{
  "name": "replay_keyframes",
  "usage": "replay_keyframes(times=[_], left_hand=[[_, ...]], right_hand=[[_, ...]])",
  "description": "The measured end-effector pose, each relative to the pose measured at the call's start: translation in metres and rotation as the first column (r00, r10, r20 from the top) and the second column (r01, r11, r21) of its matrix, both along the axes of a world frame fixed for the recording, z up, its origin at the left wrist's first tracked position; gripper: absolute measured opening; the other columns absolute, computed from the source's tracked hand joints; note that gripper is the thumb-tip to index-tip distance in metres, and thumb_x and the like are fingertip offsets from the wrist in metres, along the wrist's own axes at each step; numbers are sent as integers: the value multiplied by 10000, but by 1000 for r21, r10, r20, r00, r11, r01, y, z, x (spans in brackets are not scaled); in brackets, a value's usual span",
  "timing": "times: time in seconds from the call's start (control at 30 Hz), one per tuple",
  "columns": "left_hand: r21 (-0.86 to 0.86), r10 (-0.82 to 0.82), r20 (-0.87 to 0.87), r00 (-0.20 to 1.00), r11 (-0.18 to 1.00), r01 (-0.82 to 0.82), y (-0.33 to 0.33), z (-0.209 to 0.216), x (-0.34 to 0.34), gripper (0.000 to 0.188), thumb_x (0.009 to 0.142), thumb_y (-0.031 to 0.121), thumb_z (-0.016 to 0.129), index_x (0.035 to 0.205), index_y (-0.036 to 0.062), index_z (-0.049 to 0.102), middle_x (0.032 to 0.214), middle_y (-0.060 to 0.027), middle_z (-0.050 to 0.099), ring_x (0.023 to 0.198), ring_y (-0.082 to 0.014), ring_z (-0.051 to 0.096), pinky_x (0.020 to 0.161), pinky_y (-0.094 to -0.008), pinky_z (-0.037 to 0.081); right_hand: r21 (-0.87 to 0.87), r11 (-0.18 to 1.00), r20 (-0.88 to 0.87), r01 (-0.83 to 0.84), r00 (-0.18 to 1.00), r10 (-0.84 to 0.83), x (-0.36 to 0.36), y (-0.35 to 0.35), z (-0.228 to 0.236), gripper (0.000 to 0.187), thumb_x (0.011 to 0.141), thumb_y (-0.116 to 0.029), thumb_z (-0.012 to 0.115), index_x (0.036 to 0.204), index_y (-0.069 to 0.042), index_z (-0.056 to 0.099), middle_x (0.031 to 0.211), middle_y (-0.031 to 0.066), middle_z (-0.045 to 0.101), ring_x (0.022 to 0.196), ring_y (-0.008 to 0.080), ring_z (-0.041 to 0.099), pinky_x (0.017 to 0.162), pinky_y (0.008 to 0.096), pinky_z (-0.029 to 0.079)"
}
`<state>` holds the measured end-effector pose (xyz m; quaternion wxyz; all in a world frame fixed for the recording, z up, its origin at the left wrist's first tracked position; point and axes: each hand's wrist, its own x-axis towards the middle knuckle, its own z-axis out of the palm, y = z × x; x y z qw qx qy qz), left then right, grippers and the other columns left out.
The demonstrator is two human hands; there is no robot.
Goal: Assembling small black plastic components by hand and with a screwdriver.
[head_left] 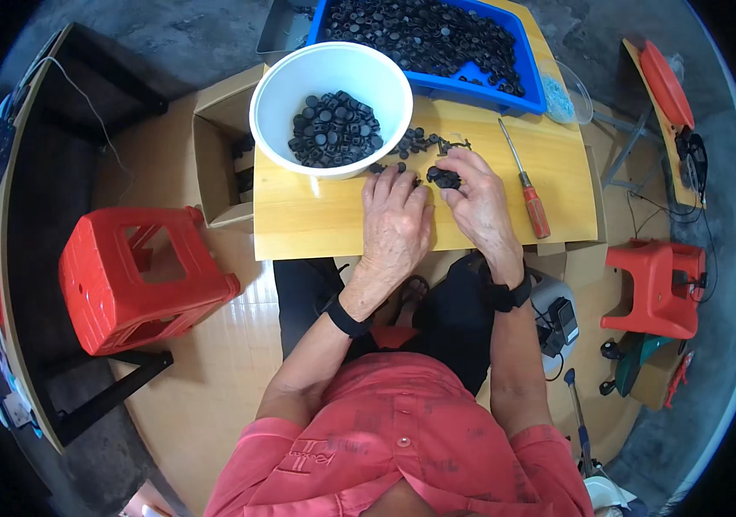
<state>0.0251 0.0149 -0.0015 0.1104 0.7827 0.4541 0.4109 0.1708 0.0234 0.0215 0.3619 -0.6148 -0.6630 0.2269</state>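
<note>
My right hand point(482, 202) is closed, thumb and fingers pinching small black plastic caps point(443, 178) just above the yellow tabletop. Beside it, my left hand point(396, 220) rests at the table with its fingers bent and close together. Its fingertips touch small black pieces, and what lies beneath them is hidden. A loose group of black plastic parts point(417, 140) lies just beyond both hands. At the upper left of the hands stands a white bowl point(265, 129), partly filled with round black caps point(333, 129).
A blue tray point(471, 96) heaped with black parts sits at the table's far side. The screwdriver point(534, 207) with a red handle lies right of my right hand. An open cardboard box point(213, 164) stands left of the table point(316, 228); red stools point(140, 276) flank it.
</note>
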Motion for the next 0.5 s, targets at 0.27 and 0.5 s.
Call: replay_keyframes(times=[0.27, 0.5], left_hand=[[-12, 0, -2, 1000, 1000, 0, -2, 2, 4, 279, 671, 56, 688, 934, 0, 616, 1035, -147, 582, 1040, -349, 503, 900, -459, 368], [-6, 18, 12, 1000, 1000, -18, 1, 2, 16, 297, 631, 87, 735, 907, 38, 636, 890, -79, 573, 883, -285, 519, 805, -418, 374]], right_hand=[[24, 987, -199, 158, 969, -150, 18, -18, -1, 278, 737, 81, 561, 1001, 6, 606, 1077, 147, 581, 922, 248, 602, 709, 295, 514], [113, 960, -31, 258, 966, -256, 31, -30, -6, 196, 739, 63, 570, 922, 11, 622, 869, 143, 622, 747, 266, 613, 667, 313, 486]])
